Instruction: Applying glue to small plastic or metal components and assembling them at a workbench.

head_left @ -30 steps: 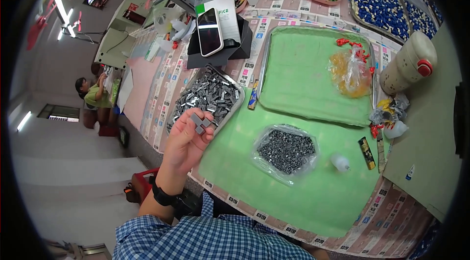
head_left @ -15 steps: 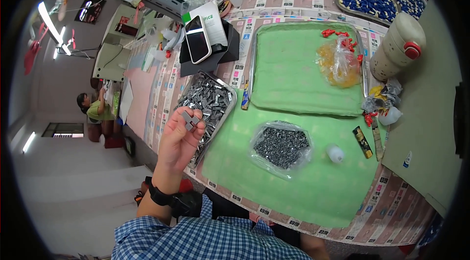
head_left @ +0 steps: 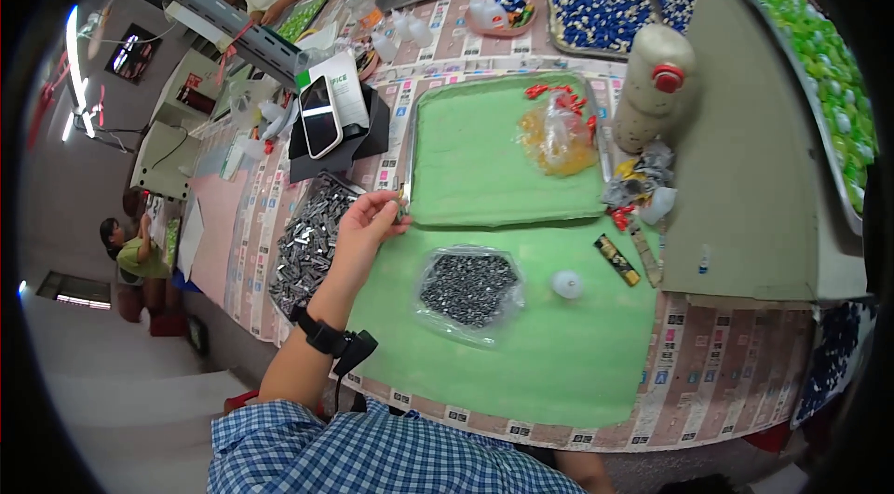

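My left hand (head_left: 371,217), with a black band on its wrist, is closed in a pinch at the lower left corner of a tray (head_left: 413,173) lined with green cloth. Small grey blocks (head_left: 401,213) are at its fingertips, mostly hidden by the fingers. To the left of this hand is a metal tray filled with loose grey blocks (head_left: 312,238). In front of it, an open clear plastic bag of small dark grey bits (head_left: 468,289) lies on a green mat (head_left: 466,382). My right hand is out of view; only a bit of that arm shows at the lower edge.
The green-lined tray holds a bag of yellow and red pieces (head_left: 556,135). A small white bottle (head_left: 566,284) and a dark strip-shaped packet (head_left: 616,259) lie on the mat. A tall flask (head_left: 654,75) stands right, a phone (head_left: 321,117) left. Other people work at the far side.
My left hand has moved right, away from above the grey blocks' tray to the green-lined tray's corner, its fingers turned rightward. The view has swung right, bringing in more of the right side.
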A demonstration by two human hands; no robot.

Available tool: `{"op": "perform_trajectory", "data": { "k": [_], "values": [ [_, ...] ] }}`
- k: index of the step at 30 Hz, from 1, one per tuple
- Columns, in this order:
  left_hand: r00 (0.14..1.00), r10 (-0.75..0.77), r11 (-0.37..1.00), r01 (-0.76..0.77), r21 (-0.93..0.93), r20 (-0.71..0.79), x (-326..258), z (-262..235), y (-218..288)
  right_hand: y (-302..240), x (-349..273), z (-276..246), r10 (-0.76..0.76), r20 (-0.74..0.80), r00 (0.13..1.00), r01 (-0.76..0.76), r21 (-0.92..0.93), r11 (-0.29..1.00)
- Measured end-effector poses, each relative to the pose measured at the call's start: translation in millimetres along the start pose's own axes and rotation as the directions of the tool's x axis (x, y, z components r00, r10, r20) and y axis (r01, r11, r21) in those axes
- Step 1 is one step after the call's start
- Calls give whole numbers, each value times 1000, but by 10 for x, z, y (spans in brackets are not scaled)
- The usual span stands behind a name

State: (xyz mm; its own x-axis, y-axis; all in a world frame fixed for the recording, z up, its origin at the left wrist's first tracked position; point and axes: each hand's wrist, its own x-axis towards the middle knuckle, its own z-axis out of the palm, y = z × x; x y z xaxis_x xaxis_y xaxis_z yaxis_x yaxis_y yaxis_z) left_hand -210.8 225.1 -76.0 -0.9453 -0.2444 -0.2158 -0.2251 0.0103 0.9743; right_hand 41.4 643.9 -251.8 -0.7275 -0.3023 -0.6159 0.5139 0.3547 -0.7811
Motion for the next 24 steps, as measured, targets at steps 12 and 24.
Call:
{"op": "perform_trajectory", "data": {
  "k": [12,24],
  "values": [
    [856,463,606,-494,624,228,-445,-46,35,55,229,-271,-126,27,992,129,-216,968],
    [805,494,666,-106,739,-329,-1621,-1594,-293,-84,161,122,-179,63,982,188,-449,873]
  ]
}}
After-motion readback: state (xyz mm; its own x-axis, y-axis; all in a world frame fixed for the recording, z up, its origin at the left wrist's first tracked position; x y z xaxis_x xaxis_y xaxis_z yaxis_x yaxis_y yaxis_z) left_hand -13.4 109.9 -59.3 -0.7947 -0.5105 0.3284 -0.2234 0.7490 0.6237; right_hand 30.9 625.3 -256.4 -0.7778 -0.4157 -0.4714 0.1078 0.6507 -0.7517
